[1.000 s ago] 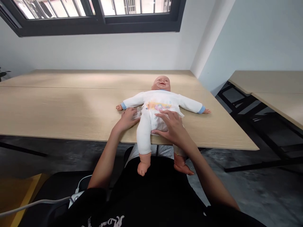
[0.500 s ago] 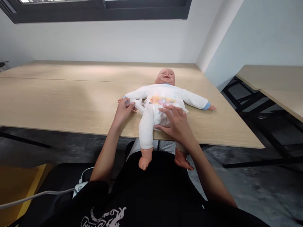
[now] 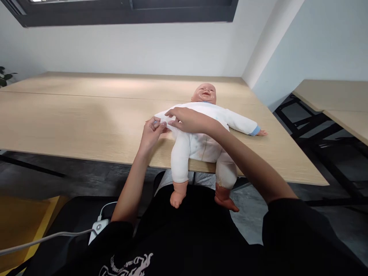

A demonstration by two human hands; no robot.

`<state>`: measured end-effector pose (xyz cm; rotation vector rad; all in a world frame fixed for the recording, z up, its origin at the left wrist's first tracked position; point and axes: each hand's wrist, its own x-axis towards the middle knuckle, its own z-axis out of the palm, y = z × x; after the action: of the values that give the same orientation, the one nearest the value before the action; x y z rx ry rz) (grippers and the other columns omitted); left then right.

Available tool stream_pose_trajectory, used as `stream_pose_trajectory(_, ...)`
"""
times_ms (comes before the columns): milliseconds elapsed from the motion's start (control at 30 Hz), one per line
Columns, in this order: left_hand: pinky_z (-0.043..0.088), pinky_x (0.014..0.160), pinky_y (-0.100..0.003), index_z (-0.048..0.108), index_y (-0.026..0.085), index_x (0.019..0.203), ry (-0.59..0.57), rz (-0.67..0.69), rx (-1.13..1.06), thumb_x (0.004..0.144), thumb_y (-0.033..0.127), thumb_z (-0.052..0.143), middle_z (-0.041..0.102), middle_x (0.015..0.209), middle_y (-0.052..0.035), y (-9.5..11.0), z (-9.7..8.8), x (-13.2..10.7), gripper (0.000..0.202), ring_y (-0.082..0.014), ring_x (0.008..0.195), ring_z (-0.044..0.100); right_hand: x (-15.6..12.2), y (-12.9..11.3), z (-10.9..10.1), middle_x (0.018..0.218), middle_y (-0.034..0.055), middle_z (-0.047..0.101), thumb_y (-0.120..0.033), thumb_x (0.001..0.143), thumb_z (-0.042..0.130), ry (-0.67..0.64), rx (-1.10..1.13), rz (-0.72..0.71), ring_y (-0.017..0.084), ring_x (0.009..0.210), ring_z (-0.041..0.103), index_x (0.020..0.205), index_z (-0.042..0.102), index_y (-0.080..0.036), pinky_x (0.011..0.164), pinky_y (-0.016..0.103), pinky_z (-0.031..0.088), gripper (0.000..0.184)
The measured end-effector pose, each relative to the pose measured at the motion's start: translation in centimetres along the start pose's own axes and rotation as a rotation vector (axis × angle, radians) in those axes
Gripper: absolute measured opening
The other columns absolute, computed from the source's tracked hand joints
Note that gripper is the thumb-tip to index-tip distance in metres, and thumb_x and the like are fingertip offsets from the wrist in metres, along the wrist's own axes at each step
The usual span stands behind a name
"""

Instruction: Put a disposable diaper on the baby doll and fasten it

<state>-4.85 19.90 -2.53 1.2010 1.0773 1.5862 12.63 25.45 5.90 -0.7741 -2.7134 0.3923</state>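
Observation:
A baby doll point(image 3: 204, 94) in a white suit with blue cuffs lies on its back, its legs hanging over the table's front edge. Round its hips is a white diaper point(image 3: 204, 148); my right hand and forearm cover most of its printed front. My left hand point(image 3: 150, 134) is closed in a pinch on the diaper's side flap, beside the doll's arm at the left. Reaching across the belly, my right hand point(image 3: 188, 120) has its thumb and fingers apart, fingertips close to that flap. I cannot see whether they touch it.
The doll lies on a light wooden table point(image 3: 86, 115) against a white wall. A second table point(image 3: 339, 94) stands at the right. Below left, a white device point(image 3: 99, 227) with cables lies on a black surface beside a yellow panel point(image 3: 37, 226).
My right hand has moved from the diaper's front up and left, across the belly to beside my left hand. My left hand still pinches the flap. The view has shifted slightly.

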Motion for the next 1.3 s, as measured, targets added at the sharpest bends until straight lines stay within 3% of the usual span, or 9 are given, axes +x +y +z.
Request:
stream_pose_trajectory(100,0.060,0.080,-0.030,0.054,0.019,0.085,0.004,-0.015,-0.017,0.079,0.041,0.084,0.073,0.091,-0.0039,-0.2,0.0,0.0,0.038,-0.0140,0.081,0.070,3.2,1.7,0.6,0.121,0.0117,0.071,-0.022,0.098,0.057,-0.171,0.052,-0.033,0.020,0.097,0.065,0.127,0.066,-0.014,0.084,0.030,0.047,0.032)
stream_pose_trajectory(267,0.059,0.080,-0.029,0.054,0.019,0.084,0.019,-0.021,-0.018,0.078,0.039,0.085,0.071,0.086,-0.0023,-0.3,-0.1,-0.2,0.038,-0.0132,0.081,0.069,3.4,4.0,1.0,0.102,0.0076,0.073,-0.009,0.086,0.058,-0.199,0.257,-0.037,0.017,0.088,0.064,0.123,0.067,-0.014,0.077,0.027,0.047,0.038)
stream_pose_trajectory(367,0.059,0.080,-0.029,0.054,0.018,0.079,0.012,-0.034,-0.019,0.078,0.034,0.084,0.071,0.084,-0.0028,-0.2,0.0,-0.4,0.034,-0.0133,0.078,0.069,2.7,4.6,1.3,0.088,0.0026,0.070,-0.007,0.080,0.055,-0.171,0.427,0.007,0.014,0.077,0.061,0.117,0.065,-0.013,0.070,0.025,0.045,0.039)
stream_pose_trajectory(533,0.058,0.076,-0.027,0.054,0.017,0.071,0.037,-0.008,0.023,0.072,0.027,0.083,0.069,0.083,-0.0026,0.2,0.0,-0.6,0.031,-0.0133,0.079,0.067,2.3,4.6,2.2,0.073,-0.0023,0.057,-0.021,0.083,0.063,-0.029,0.448,0.004,0.011,0.068,0.047,0.088,0.061,-0.014,0.066,0.025,0.036,0.009)
stream_pose_trajectory(600,0.057,0.076,-0.026,0.055,0.017,0.072,0.020,0.001,0.028,0.071,0.027,0.083,0.070,0.088,-0.0033,0.4,0.0,-0.6,0.031,-0.0140,0.082,0.068,2.3,4.3,2.4,0.068,-0.0033,0.050,-0.026,0.087,0.062,0.033,0.420,-0.005,0.010,0.066,0.041,0.077,0.054,-0.016,0.063,0.025,0.032,0.016)
stream_pose_trajectory(767,0.056,0.072,-0.026,0.056,0.019,0.088,0.004,-0.019,-0.051,0.072,0.037,0.084,0.071,0.090,-0.0014,0.5,0.3,0.1,0.037,-0.0138,0.080,0.070,2.3,3.7,2.6,0.078,-0.0003,0.057,-0.030,0.096,0.055,0.120,0.563,0.048,0.011,0.065,0.049,0.085,0.060,-0.015,0.064,0.024,0.040,0.019)
stream_pose_trajectory(900,0.055,0.073,-0.027,0.056,0.020,0.091,-0.008,-0.023,-0.072,0.071,0.034,0.083,0.070,0.089,-0.0008,-0.1,1.0,0.9,0.037,-0.0135,0.080,0.069,2.4,4.0,2.8,0.086,0.0020,0.064,-0.037,0.091,0.066,0.104,0.755,0.087,0.010,0.063,0.057,0.090,0.059,-0.015,0.061,0.024,0.047,0.022)
stream_pose_trajectory(1100,0.052,0.067,-0.023,0.054,0.020,0.088,0.013,-0.067,-0.101,0.061,0.021,0.084,0.066,0.082,0.0022,-0.8,2.3,1.3,0.041,-0.0108,0.072,0.063,2.4,4.4,2.8,0.081,0.0024,0.065,-0.041,0.089,0.068,0.164,0.731,0.038,0.009,0.064,0.053,0.091,0.062,-0.014,0.056,0.020,0.042,0.027)
stream_pose_trajectory(1300,0.050,0.069,-0.022,0.061,0.017,0.088,-0.023,-0.072,-0.093,0.068,0.023,0.081,0.067,0.081,0.0004,-0.8,3.4,1.6,0.028,-0.0095,0.072,0.062,2.3,4.2,2.6,0.098,0.0062,0.070,-0.046,0.084,0.074,0.295,0.723,-0.057,0.011,0.072,0.055,0.093,0.069,-0.015,0.063,0.022,0.046,0.033)
